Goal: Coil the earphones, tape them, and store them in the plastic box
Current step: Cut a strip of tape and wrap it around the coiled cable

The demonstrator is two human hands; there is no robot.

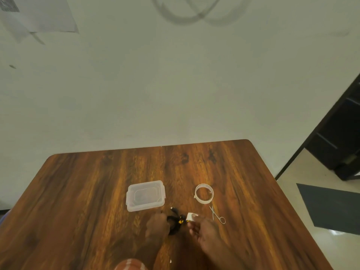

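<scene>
- Clear rectangular plastic box w/ lid [145, 195] is sitting on the brown wood-grain table [78, 201], left of centre, lid on; just beyond the hands.
- Left hand [157, 224] is gripping the black coiled earphones w/ yellow accents [174, 223], fingers curled round the coil's left side; bundle is lying at table level, near the box's front right corner, not in it.
- Black plug end [172, 208] is sticking out from the coil toward the box.
- Small white tape piece [191, 216] is being pinched by the right hand [202, 228] at the coil's right edge; whether the piece is touching the cable – cannot tell.
- White tape roll [204, 193] is lying flat, right of the box, apart from the hands.
- Small metal scissors [217, 214] are lying just in front of the roll, near the right hand, not touched.
- Orange-white striped cloth [130, 265] is showing at bottom edge.
</scene>
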